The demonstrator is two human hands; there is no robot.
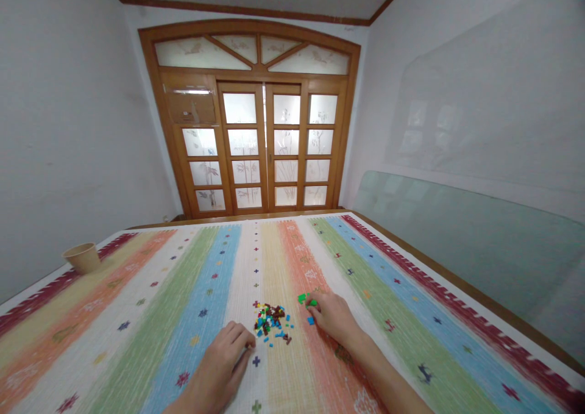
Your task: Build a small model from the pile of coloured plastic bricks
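A loose pile of small plastic building bricks (270, 324) in several colours, mostly brown, blue and teal, lies on a striped woven cloth (150, 341). My right hand (333, 316) sits at the right of the pile, with its fingertips pinching a green plastic brick (307, 300). A small blue brick (311, 321) lies just under those fingers. My left hand (219, 365) rests at the pile's lower left, fingers curled and tips beside the bricks. Nothing shows in it, though its fingertips are partly hidden.
A tan paper cup (82, 258) tilts at the cloth's far left edge. Wooden-framed frosted glass doors (260, 146) stand beyond the table. A large glass pane (470, 255) leans along the right wall, past the table's wooden edge (479, 298).
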